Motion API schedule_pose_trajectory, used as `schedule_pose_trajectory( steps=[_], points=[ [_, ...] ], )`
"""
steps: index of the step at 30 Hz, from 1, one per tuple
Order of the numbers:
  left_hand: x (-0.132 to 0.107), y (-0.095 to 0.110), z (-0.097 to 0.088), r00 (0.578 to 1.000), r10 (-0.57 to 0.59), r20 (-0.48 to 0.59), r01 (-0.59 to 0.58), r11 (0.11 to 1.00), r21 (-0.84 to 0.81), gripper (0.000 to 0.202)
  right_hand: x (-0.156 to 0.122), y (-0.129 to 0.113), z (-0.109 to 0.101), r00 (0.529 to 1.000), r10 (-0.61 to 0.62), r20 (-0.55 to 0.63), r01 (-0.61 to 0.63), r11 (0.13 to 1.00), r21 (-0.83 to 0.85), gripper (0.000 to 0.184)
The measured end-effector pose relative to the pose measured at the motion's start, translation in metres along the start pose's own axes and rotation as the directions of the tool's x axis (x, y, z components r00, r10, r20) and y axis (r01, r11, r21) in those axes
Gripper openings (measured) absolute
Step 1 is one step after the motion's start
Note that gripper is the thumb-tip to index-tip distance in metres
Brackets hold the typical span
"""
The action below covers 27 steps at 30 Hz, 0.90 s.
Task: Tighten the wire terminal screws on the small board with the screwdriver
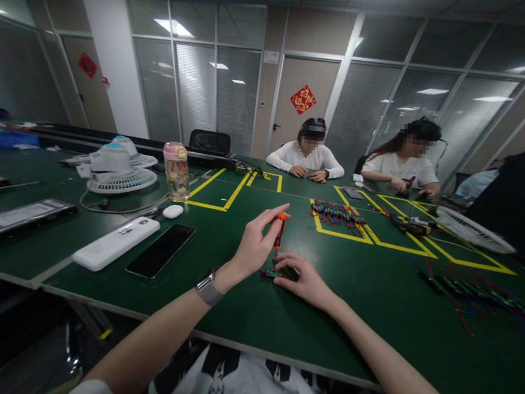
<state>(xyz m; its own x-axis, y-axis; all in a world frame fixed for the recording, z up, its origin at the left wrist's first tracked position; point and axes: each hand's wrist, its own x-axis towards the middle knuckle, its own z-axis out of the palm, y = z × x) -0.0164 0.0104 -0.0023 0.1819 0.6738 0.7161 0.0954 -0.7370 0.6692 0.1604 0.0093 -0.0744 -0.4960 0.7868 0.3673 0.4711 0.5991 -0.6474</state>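
Observation:
My left hand (pixel 259 236) is closed around the orange and black handle of a screwdriver (pixel 279 232), which stands upright with its shaft pointing down. Beneath the tip lies a small green circuit board (pixel 271 274) on the green table. My right hand (pixel 299 279) rests on the table from the right, its thumb and fingers at the board's edge and holding it. The screwdriver's tip is close to the fingers of that hand; the exact contact point is too small to tell.
To the left lie a black phone (pixel 161 250), a white power bank (pixel 117 242) and a pink-lidded bottle (pixel 176 171). Wired circuit boards (pixel 336 215) sit inside yellow tape, with more boards (pixel 474 291) at the right. Two people (pixel 306 154) sit across the table (pixel 231 307).

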Motion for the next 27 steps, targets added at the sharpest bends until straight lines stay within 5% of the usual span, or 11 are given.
schedule_pose_trajectory(
  steps=[5,11,17,23,27],
  points=[
    [0.0002,0.0015,-0.0019,0.995,0.052,-0.081,-0.039,0.988,0.152,0.021,-0.0003,0.0005,0.0003,1.000,-0.007,0.000,0.007,1.000,-0.007,0.011],
    [0.0004,-0.0013,-0.0006,1.000,-0.017,0.011,0.017,1.000,-0.005,0.035,-0.0004,0.0002,0.0004,1.000,-0.011,-0.002,0.011,1.000,-0.018,0.008],
    [-0.0011,0.0004,-0.0016,0.994,0.089,-0.060,-0.077,0.980,0.181,0.019,-0.0001,-0.0009,0.0009,1.000,-0.008,-0.008,0.008,1.000,-0.011,0.005],
    [0.0012,-0.0038,-0.0009,0.998,0.055,0.029,-0.055,0.998,0.025,0.033,0.0000,-0.0009,0.0007,1.000,-0.006,0.002,0.006,1.000,-0.017,0.006],
    [0.0022,-0.0037,-0.0012,0.994,0.091,-0.063,-0.084,0.990,0.117,0.021,-0.0001,-0.0013,0.0008,1.000,-0.008,-0.004,0.008,1.000,-0.014,0.005]
  ],
)
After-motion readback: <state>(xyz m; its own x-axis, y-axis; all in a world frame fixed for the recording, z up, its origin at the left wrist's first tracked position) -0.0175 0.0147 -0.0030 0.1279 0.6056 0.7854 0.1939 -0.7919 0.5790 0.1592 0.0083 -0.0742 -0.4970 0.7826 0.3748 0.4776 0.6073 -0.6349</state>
